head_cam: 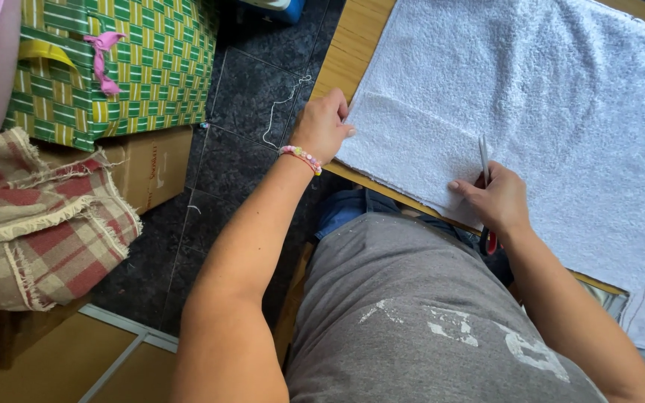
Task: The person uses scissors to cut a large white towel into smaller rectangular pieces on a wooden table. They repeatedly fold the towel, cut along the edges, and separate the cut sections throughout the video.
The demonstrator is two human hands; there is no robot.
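The white terry towel (531, 112) lies spread flat over the wooden desk (349, 52), its near edge folded back on itself and overhanging toward my lap. My left hand (324, 128) rests at the towel's left edge, fingers curled onto the fold and pinning it to the desk. My right hand (498, 200) is closed around a pair of scissors (484, 160), red handles below my palm, blades pointing up along the cloth; I cannot tell whether the blades are parted. I judge the towel soft, limp and light, thick-piled and not slippery. It will sag and bunch, so it is best held flat, close beside the blades. A woven green bag (136, 67) stands on the dark floor (255, 97).
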